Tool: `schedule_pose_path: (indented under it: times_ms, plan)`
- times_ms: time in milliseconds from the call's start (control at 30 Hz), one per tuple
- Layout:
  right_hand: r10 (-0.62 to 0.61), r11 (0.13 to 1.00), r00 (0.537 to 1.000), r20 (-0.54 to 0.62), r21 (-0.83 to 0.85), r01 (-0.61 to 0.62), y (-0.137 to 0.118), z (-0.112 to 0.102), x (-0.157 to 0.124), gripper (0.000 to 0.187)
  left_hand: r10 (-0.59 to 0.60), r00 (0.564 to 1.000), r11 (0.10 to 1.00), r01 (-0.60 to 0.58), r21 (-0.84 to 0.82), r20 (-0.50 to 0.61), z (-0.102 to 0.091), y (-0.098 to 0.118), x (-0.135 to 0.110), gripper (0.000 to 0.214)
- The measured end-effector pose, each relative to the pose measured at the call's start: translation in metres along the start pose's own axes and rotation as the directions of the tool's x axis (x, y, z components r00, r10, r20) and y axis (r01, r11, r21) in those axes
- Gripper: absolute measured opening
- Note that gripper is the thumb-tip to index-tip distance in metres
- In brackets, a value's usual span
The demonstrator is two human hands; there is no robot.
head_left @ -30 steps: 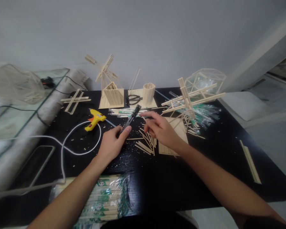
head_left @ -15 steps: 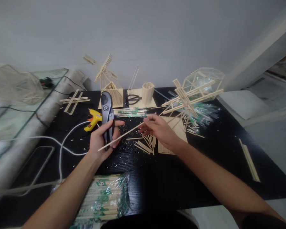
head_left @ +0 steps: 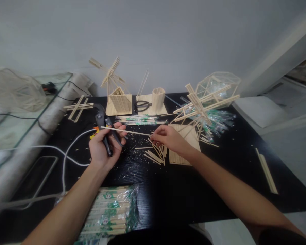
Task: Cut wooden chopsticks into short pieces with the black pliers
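Observation:
My left hand [head_left: 103, 146] is closed around the handles of black cutting pliers [head_left: 103, 126], whose jaws point up and away from me. My right hand [head_left: 168, 137] pinches one end of a thin wooden stick [head_left: 127, 131]. The stick runs leftwards and its far end lies across the pliers, just above my left fingers. Below my right hand lies a heap of short cut sticks [head_left: 155, 153] beside a flat panel of glued sticks [head_left: 185, 144] on the black table [head_left: 183, 197].
A yellow glue gun [head_left: 94, 133] with a white cable [head_left: 66, 156] lies behind my left hand. Stick models stand at the back: a windmill [head_left: 116, 92], a round cup [head_left: 158, 98], a spoked wheel [head_left: 201, 105]. A packet of wrapped chopsticks [head_left: 112, 211] lies near me.
My left hand raised the pliers off the table, then tipped them left. My right hand picked up a long stick and brought its end across the pliers.

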State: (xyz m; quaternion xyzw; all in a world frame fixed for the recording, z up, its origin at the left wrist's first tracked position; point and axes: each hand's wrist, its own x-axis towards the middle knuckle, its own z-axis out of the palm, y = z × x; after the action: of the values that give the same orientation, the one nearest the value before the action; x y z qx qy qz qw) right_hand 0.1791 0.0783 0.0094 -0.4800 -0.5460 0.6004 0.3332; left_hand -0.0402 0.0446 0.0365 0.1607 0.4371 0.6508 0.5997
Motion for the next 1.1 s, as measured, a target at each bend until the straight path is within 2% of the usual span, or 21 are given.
schedule_pose_path:
  times_ms: [67, 100, 167, 233, 367, 433, 533, 700, 800, 933, 1100]
  plan:
    - [-0.148, 0.933, 0.986, -0.073, -0.341, 0.114, 0.001, -0.003, -0.003, 0.016, -0.007, 1.0, 1.0, 0.007, -0.01, 0.018, 0.0, 0.0, 0.0, 0.022]
    - [-0.202, 0.86, 0.976, -0.084, -0.491, 0.136, 0.001, -0.004, -0.004, 0.018, -0.013, 1.0, 1.0, 0.013, -0.017, 0.02, 0.0, -0.001, 0.0, 0.021]
    - [-0.226, 0.71, 0.972, -0.067, -0.695, 0.117, 0.003, -0.006, -0.005, 0.02, -0.026, 0.999, 0.999, 0.027, -0.031, 0.019, 0.001, -0.001, -0.001, 0.02]
    - [-0.186, 0.61, 0.982, -0.041, -0.788, 0.083, 0.007, -0.005, -0.005, 0.022, -0.033, 0.999, 0.999, 0.034, -0.043, 0.022, 0.002, 0.0, -0.001, 0.02]
    - [-0.114, 0.537, 0.994, -0.003, -0.842, 0.059, 0.013, -0.002, -0.004, 0.023, -0.052, 0.998, 0.997, 0.054, -0.052, 0.04, 0.002, 0.0, -0.002, 0.021]
    - [-0.11, 0.534, 0.994, -0.006, -0.844, 0.054, 0.014, -0.001, -0.004, 0.024, -0.053, 0.998, 0.997, 0.056, -0.052, 0.045, 0.001, 0.0, -0.002, 0.024]
    - [-0.139, 0.576, 0.989, -0.039, -0.816, 0.049, 0.012, -0.002, -0.004, 0.024, -0.041, 0.998, 0.997, 0.044, -0.056, 0.053, 0.0, -0.001, -0.002, 0.029]
    - [-0.236, 0.738, 0.969, -0.068, -0.662, 0.133, -0.001, -0.009, -0.004, 0.003, -0.047, 0.995, 0.997, 0.051, -0.054, 0.086, -0.003, -0.004, -0.001, 0.027]
    - [-0.291, 0.81, 0.953, -0.087, -0.552, 0.197, -0.008, -0.011, -0.005, 0.005, -0.049, 0.993, 0.997, 0.055, -0.059, 0.107, -0.005, -0.005, 0.0, 0.023]
    - [-0.355, 0.837, 0.928, -0.109, -0.479, 0.264, -0.01, -0.009, -0.006, 0.009, -0.045, 0.992, 0.997, 0.051, -0.049, 0.118, -0.007, -0.005, 0.001, 0.025]
    - [-0.415, 0.829, 0.906, -0.084, -0.445, 0.339, -0.01, -0.007, -0.008, 0.008, -0.061, 0.989, 0.998, 0.062, -0.006, 0.138, -0.003, -0.005, -0.003, 0.03]
